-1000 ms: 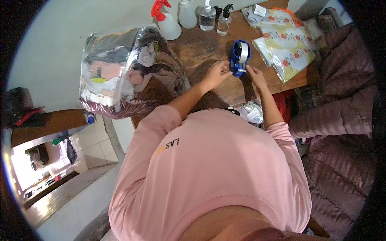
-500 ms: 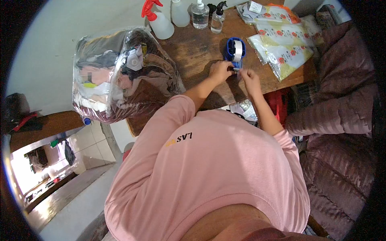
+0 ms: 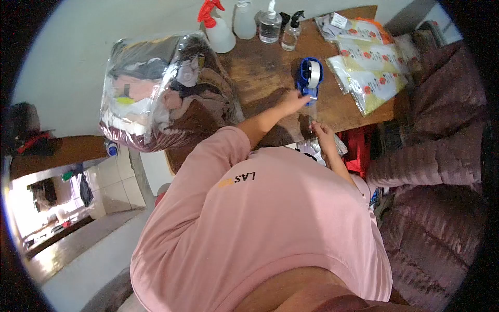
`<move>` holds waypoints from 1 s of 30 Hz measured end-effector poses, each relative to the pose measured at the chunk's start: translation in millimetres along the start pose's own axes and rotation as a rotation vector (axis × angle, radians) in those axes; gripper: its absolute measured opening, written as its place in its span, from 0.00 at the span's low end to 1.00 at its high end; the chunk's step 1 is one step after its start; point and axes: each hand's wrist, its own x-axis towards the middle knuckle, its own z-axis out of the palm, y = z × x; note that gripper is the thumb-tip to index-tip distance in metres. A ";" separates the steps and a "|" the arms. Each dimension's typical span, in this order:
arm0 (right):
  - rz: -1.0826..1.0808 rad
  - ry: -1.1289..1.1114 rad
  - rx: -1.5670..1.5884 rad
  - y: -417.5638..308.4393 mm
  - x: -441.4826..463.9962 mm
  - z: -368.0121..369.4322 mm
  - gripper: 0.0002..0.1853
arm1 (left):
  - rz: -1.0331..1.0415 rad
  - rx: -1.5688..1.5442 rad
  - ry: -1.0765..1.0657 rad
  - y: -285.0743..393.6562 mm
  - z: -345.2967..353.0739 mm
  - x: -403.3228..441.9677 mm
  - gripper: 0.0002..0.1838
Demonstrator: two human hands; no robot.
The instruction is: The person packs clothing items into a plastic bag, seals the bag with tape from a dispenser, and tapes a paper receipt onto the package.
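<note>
A blue tape dispenser (image 3: 303, 79) with a roll of tape (image 3: 313, 74) stands on the wooden table. My left hand (image 3: 292, 103) is at its front end, fingers closed against the side near the cutter. My right hand (image 3: 324, 134) is nearer to me, by the table's front edge, with thumb and fingers pinched. A thin clear strip of tape (image 3: 313, 112) stretches from the dispenser to those fingertips.
Spray bottles (image 3: 218, 35) and a pump bottle (image 3: 270, 26) line the back of the table (image 3: 254, 65). Flower-print plastic packets (image 3: 371, 62) lie at the right. A large clear bag of clothes (image 3: 166, 93) fills the left. Dark quilted fabric (image 3: 431, 156) hangs on the right.
My right hand has moved from the dispenser's front toward me, drawing out tape. My left hand stays at the dispenser. The whole view has shifted slightly.
</note>
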 end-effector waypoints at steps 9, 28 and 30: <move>-0.194 -0.105 -0.219 -4.6 9.1 -3.7 0.15 | 0.098 0.267 -0.165 -12.7 14.0 12.7 0.19; -0.701 -0.740 -0.032 -222.2 -77.9 184.4 0.12 | 0.744 0.913 1.188 149.3 -246.9 -264.1 0.07; -0.636 -0.807 0.084 -224.3 -82.0 199.2 0.17 | 0.642 0.955 1.220 142.6 -257.3 -273.7 0.07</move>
